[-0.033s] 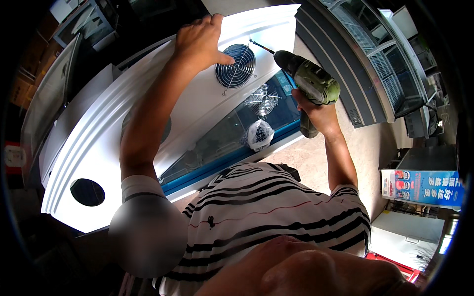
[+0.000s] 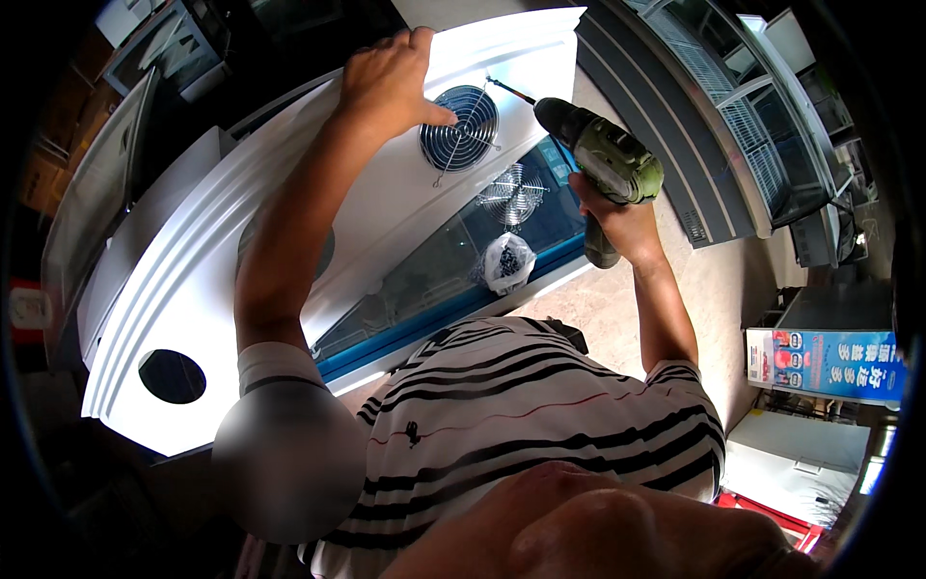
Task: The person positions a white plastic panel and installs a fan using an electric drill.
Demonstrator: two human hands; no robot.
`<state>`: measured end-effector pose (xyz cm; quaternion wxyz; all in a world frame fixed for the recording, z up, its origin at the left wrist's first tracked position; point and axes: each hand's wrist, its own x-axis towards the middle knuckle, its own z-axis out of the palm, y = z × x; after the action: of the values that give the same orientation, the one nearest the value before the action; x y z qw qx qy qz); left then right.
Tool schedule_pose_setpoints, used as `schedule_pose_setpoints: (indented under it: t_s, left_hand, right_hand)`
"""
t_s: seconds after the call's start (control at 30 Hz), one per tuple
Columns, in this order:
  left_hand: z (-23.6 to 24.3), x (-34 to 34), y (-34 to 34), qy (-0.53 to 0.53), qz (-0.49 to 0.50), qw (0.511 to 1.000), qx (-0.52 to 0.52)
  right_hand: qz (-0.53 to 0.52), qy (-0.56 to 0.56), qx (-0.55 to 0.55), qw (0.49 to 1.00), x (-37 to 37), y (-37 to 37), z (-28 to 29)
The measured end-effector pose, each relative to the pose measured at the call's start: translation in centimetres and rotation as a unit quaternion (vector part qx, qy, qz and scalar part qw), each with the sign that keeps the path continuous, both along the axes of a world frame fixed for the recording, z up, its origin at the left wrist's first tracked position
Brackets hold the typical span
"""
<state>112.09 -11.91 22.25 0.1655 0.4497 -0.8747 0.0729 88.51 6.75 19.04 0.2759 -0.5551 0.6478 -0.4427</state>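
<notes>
My right hand [image 2: 622, 220] is wrapped around the handle of a green and black cordless drill [image 2: 617, 159]. Its long bit reaches left to the white panel [image 2: 376, 198], with the tip at a mounting arm of a round wire fan guard [image 2: 459, 145]. My left hand [image 2: 386, 85] grips the panel's far edge, its fingers bent over it and their tips hidden. The left thumb stretches onto the guard. Several more wire guards [image 2: 513, 196] lie on the glass top below the panel, beside a clear plastic bag [image 2: 508, 263] of small dark screws.
A round hole [image 2: 172, 376] pierces the panel's near left end; my left forearm partly covers another opening. The panel rests over a blue-framed glass-topped cabinet [image 2: 424, 333]. Glass display cases [image 2: 762, 125] stand to the right, a printed blue box [image 2: 825, 365] lower down.
</notes>
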Motion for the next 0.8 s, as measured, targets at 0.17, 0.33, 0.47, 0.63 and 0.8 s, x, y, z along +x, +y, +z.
schedule_pose_setpoints:
  t_s: [0.17,0.33,0.47,0.63,0.8]
  left_hand:
    - [0.2,0.1,-0.1,0.01,-0.005,1.0,0.002]
    - [-0.2,0.7,-0.6,0.024,0.004,1.0,-0.004]
    - [-0.8,1.4,-1.2,0.024,0.02,0.999,0.0]
    - [3.3,1.3,0.6,0.049,0.033,0.997,0.052]
    - [4.7,0.2,2.0,0.049,0.061,0.993,0.086]
  right_hand:
    - [-0.014,-0.015,-0.004,1.0,0.0,0.4,-0.9]
    - [-0.041,-0.044,-0.025,0.998,0.2,1.5,-1.7]
    - [-0.071,-0.014,-0.066,0.995,-1.2,3.3,-4.9]
    - [-0.154,0.144,-0.008,0.978,-3.1,6.8,-9.1]
    - [-0.127,0.283,0.147,0.939,-5.6,8.4,-15.1]
